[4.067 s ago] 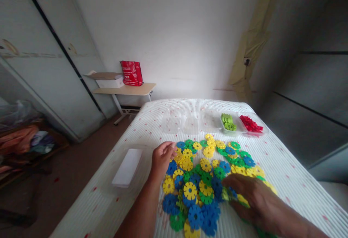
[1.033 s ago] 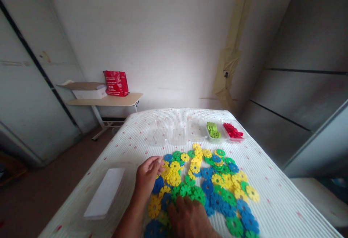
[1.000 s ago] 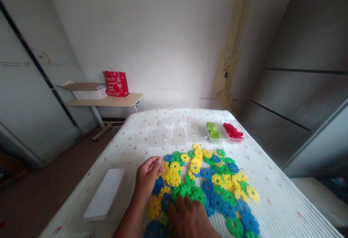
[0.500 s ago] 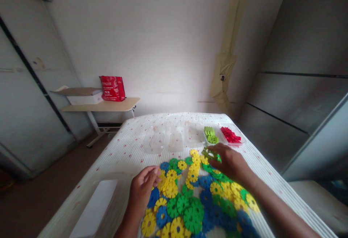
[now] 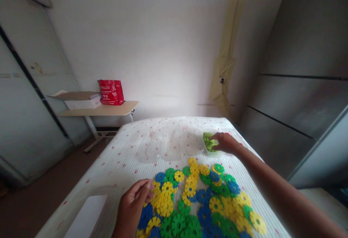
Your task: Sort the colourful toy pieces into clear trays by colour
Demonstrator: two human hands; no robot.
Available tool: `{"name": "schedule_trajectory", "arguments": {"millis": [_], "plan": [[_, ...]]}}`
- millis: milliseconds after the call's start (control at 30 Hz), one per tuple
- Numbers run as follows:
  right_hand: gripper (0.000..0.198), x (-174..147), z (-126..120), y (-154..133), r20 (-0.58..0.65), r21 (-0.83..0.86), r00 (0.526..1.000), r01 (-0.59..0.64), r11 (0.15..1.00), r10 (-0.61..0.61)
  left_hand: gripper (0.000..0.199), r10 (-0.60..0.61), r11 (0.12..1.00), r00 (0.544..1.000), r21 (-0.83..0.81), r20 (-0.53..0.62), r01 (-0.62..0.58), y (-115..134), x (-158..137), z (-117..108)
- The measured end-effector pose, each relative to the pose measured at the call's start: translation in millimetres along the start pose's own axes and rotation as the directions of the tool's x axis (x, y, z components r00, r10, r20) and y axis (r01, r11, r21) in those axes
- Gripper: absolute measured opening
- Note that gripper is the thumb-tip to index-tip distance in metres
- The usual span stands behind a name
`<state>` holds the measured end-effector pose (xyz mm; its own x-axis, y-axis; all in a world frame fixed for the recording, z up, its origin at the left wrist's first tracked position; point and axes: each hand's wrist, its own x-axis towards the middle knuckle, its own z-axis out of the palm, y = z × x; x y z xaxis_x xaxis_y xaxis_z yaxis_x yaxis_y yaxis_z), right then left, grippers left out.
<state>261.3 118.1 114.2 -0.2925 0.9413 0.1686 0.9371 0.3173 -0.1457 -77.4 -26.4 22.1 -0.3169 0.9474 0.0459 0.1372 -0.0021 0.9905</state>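
My right hand (image 5: 225, 143) reaches over the clear container at the back right. Its thumb and fingers are closed around a lime-green slotted disc at the lime-green pile (image 5: 207, 142); the pieces overlap, so the held one's outline is hard to separate. Loosely curled, my left hand (image 5: 135, 202) rests at the left edge of the loose pieces, its thumb against the fingers and nothing visible in it. Beside it lie yellow slotted discs (image 5: 165, 206). Green discs (image 5: 178, 224) and blue discs (image 5: 204, 214) are spread across the near table, partly overlapping.
Clear empty-looking compartments (image 5: 174, 145) extend left of the lime-green pile. Red pieces (image 5: 227, 133) are mostly hidden behind my right hand. A white box (image 5: 87, 216) sits in a clear tray at the front left. Beyond stands a side table (image 5: 114, 111) with a red bag (image 5: 111, 92).
My right hand has moved forward from above the loose discs to the lime-green compartment, carrying a lime-green piece. It now covers most of the red pieces. My left hand keeps its curled pose.
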Motion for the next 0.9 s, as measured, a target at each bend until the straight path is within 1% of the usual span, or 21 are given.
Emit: {"name": "schedule_trajectory", "arguments": {"millis": [67, 167, 233, 267, 333, 367, 433, 500, 600, 667, 700, 767, 900], "plan": [[0.033, -0.9, -0.9, 1.8, -0.021, -0.007, 1.000, -0.014, 1.000, 0.013, 0.049, 0.003, 1.000, 1.000, 0.008, -0.001, -0.003, -0.1, 0.0, -0.2], [0.026, -14.8, -3.6, 3.9, -0.158, -0.021, 0.986, -0.055, 0.998, 0.051, 0.050, -0.009, 0.999, 1.000, 0.033, 0.000, 0.009, -2.1, -0.4, -1.0], [0.026, -33.8, -1.8, 4.3, -0.248, 0.019, 0.969, -0.017, 1.000, 0.021, 0.048, 0.004, 0.998, 1.000, 0.069, 0.001, -0.004, -4.6, -0.5, -2.1], [0.027, -46.1, 1.1, 4.4, -0.264, 0.059, 0.965, 0.027, 0.998, -0.010, 0.045, 0.028, 0.995, 1.000, 0.096, 0.001, -0.028, -5.9, -0.4, -2.8], [0.029, -74.4, 11.5, 5.7, -0.247, 0.159, 0.967, 0.095, 0.983, -0.053, 0.040, 0.111, 0.978, 0.994, 0.180, 0.003, -0.109, -7.9, 0.3, -4.5], [0.030, -89.7, 18.5, 7.4, -0.216, 0.204, 0.974, 0.114, 0.972, -0.069, 0.037, 0.164, 0.958, 0.986, 0.237, 0.008, -0.161, -8.7, 0.8, -5.5], [0.031, -119.4, 34.3, 13.8, -0.192, 0.247, 0.977, 0.135, 0.960, -0.089, 0.033, 0.265, 0.893, 0.964, 0.369, 0.029, -0.257, -10.1, 1.4, -7.6], [0.036, -144.9, 49.6, 23.6, -0.152, 0.261, 0.986, 0.104, 0.960, -0.065, 0.033, 0.335, 0.812, 0.940, 0.487, 0.062, -0.321, -12.5, 0.4, -9.9], [0.047, -169.2, 66.6, 38.8, -0.111, 0.265, 0.994, 0.028, 0.964, 0.002, 0.038, 0.366, 0.712, 0.924, 0.605, 0.115, -0.357, -19.0, -4.8, -13.6], [0.052, -175.0, 73.6, 45.1, -0.107, 0.273, 0.994, 0.006, 0.962, 0.024, 0.046, 0.347, 0.669, 0.929, 0.659, 0.132, -0.343, -24.4, -9.3, -16.1], [0.054, -175.0, 76.2, 46.4, -0.105, 0.277, 0.994, 0.013, 0.961, 0.017, 0.049, 0.333, 0.653, 0.934, 0.684, 0.129, -0.327, -27.1, -11.3, -17.0], [0.056, -170.4, 80.8, 45.6, -0.095, 0.282, 0.995, 0.053, 0.958, -0.027, 0.055, 0.313, 0.618, 0.942, 0.727, 0.120, -0.298, -31.6, -14.1, -17.6], [0.062, -151.4, 89.2, 34.1, -0.076, 0.297, 0.992, 0.121, 0.947, -0.103, 0.055, 0.306, 0.530, 0.944, 0.801, 0.126, -0.279, -38.0, -15.4, -12.4]]}}
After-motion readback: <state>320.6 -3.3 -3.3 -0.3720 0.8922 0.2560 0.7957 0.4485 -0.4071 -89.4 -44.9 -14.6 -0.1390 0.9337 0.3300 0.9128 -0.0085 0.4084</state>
